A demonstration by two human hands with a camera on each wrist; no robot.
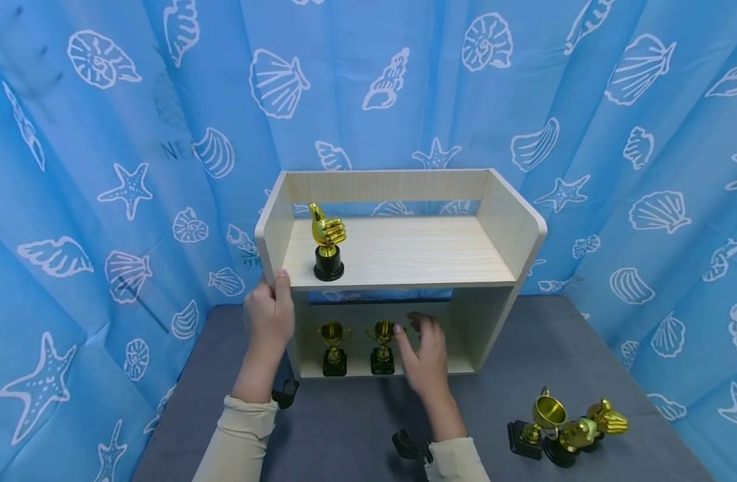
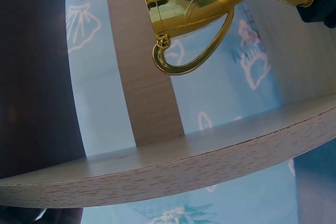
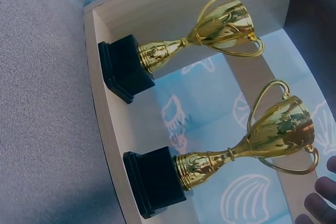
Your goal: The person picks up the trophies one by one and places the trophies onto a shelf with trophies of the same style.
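A pale wood two-tier shelf stands upright before me. My left hand grips its left side panel, thumb at the front edge. On the lower tier stand two gold trophy cups with black bases, a left cup and a right cup. Just right of the right cup is my right hand, fingers loosely spread and holding nothing. Its fingertips show near that cup's rim in the right wrist view. A gold thumbs-up trophy stands at the left of the upper tier.
On the grey tabletop at the front right, a gold trophy cup stands close to two more gold trophies, a nearer one and a hand-shaped one. A blue curtain with white shells hangs behind the shelf.
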